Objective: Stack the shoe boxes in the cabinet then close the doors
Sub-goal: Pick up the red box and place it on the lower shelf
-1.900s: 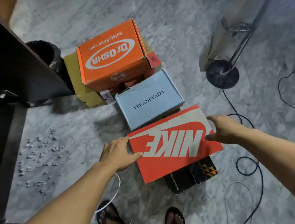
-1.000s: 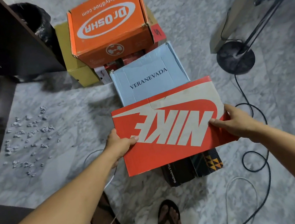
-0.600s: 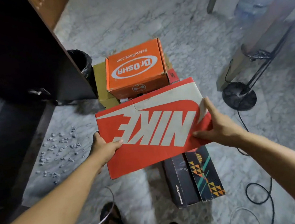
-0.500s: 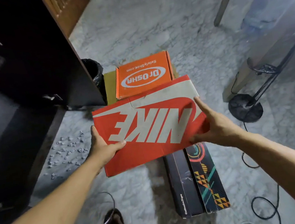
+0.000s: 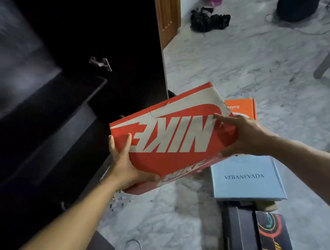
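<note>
Head view: dark cabinet (image 5: pixel 37 140) filling the left, door open, shelves too dim to tell what sits inside. Red Nike box (image 5: pixel 172 138), a second ago lifted off the black patterned box (image 5: pixel 256 234), now swung left and carried tilted at the cabinet mouth, clear of the floor. Probably the first box going in, doors to be closed later. Left hand (image 5: pixel 123 163) gripping its left end, right hand (image 5: pixel 244 133) clasping the right end. Blue Veranevada box (image 5: pixel 247 179) and orange box (image 5: pixel 243 108) remaining on the floor at right.
</note>
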